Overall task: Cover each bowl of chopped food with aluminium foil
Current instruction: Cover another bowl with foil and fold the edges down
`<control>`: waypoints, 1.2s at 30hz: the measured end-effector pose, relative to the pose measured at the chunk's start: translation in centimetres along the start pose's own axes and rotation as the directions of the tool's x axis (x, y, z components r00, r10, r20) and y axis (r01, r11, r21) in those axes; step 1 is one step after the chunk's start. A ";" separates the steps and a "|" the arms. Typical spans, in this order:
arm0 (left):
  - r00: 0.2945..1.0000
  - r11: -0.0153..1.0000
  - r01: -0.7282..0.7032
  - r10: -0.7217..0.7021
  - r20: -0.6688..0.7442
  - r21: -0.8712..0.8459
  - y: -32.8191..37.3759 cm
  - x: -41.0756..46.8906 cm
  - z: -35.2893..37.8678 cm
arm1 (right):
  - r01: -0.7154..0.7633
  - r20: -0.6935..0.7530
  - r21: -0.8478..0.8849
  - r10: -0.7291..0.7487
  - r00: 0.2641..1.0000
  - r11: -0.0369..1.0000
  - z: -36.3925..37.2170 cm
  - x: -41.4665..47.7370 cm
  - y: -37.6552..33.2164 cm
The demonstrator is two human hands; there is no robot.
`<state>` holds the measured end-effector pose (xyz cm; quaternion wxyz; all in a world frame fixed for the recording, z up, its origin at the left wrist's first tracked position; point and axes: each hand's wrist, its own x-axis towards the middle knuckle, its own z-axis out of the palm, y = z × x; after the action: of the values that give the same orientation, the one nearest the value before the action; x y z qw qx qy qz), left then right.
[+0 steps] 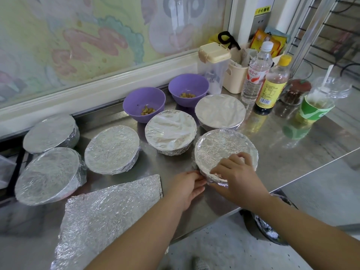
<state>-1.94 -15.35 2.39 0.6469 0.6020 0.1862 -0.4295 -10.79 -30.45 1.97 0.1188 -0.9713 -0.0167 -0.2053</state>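
Over on the left the covered bowls look done. The spare foil sheet lies flat on the table with the left forearm crossing right over it, so I'd guess an arm drawn back carelessly could drag it off. Behind it two purple bowls stand uncovered with a little chopped food in each, and they would be easy to overlook. The left hand has its fingers curled in, pinching the foil skirt at the near-left side of the front bowl. The right hand is bent over the near rim, its fingers hooked on the crimped edge. That bowl stands near the table's front edge, so a hard tug toward the body might slide it off, and foil pinched this tightly could tear. Further right, the bottles crowd the back, where a careless reach could knock one over.
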 end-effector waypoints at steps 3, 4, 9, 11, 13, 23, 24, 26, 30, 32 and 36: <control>0.999 0.997 0.029 -0.027 0.030 -0.071 0.1 0.0 0.6 | -0.020 -0.015 -0.040 0.020 1.000 0.999 1.2 0.6 -0.8; 0.999 0.994 0.045 -0.042 0.033 -0.096 0.2 0.0 0.8 | -0.029 -0.025 -0.044 0.028 0.999 0.999 1.5 0.6 -0.8; 0.998 0.994 0.041 -0.034 0.059 -0.106 1.0 -0.6 1.2 | -0.041 -0.067 -0.104 0.034 0.997 0.994 1.7 0.2 -0.7; 0.999 0.998 -0.007 0.009 0.031 -0.055 1.2 -0.5 1.5 | -0.050 -0.082 -0.142 0.038 0.996 0.989 1.8 0.3 -0.9; 0.999 0.999 -0.041 0.041 0.005 0.016 1.2 -0.4 1.6 | -0.050 -0.093 -0.138 0.037 0.995 0.989 2.0 0.4 -1.2; 0.996 0.934 -0.088 0.075 0.052 0.347 -0.1 -0.8 0.3 | 0.067 -0.010 -0.038 -0.068 0.998 0.997 -1.3 -2.9 3.9; 0.995 0.943 -0.097 0.092 0.031 0.319 0.2 -0.6 0.2 | 0.055 -0.022 -0.048 -0.056 0.998 0.997 -1.2 -2.7 3.4; 0.994 0.956 -0.107 0.108 0.013 0.271 0.7 -0.4 0.5 | 0.024 -0.051 -0.069 -0.028 0.998 0.997 -0.6 -1.9 1.9; 0.986 0.944 -0.160 0.165 0.007 0.290 1.1 -0.2 1.7 | -0.057 -0.121 -0.087 0.046 0.992 0.995 1.2 -0.7 -0.2; 0.978 0.930 -0.198 0.209 -0.002 0.308 1.0 0.0 2.0 | -0.057 -0.130 -0.060 0.049 0.990 0.997 1.5 -0.6 -0.4; 0.970 0.915 -0.227 0.242 -0.003 0.334 0.2 -0.1 2.0 | 0.006 -0.114 0.011 -0.005 0.994 1.000 1.4 -1.6 0.8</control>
<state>-2.41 -17.18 3.03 0.5790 0.7293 0.0523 -0.3607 -11.59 -30.88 -0.11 0.1245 -0.9573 -0.0139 -0.2604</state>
